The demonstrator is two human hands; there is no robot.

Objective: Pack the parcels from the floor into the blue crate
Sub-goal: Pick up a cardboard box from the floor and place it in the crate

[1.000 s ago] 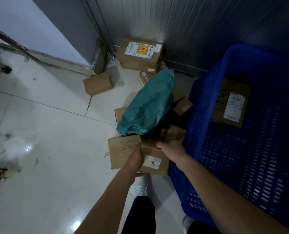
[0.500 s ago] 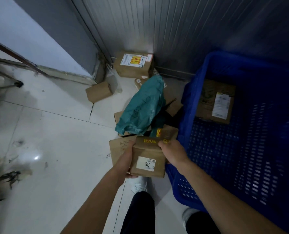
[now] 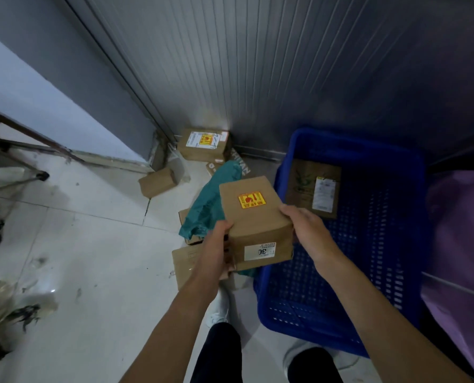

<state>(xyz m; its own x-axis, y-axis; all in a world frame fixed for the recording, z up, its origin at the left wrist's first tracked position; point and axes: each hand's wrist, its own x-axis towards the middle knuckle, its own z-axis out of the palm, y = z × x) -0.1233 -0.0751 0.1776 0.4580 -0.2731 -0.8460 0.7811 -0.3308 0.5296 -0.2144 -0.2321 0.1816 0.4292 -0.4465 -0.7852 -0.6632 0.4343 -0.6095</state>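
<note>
The box (image 3: 255, 217) hides the left hand's (image 3: 216, 250) fingers and the right hand's (image 3: 305, 228) thumb. It also covers part of the bag (image 3: 211, 200) at its 10 o'clock. The left wrist overlaps a carton (image 3: 186, 261). Label print is too small to read. At 3 o'clock a purple bulk (image 3: 462, 244) runs off the edge, as does blurred clutter (image 3: 6, 322) at 8 o'clock.

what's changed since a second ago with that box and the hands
The cardboard box with the 30 label has come up off the floor: the left hand and right hand, which were taking hold of it, now hold it raised beside the blue crate. The teal bag and the parcel in the crate lie as before.
</note>
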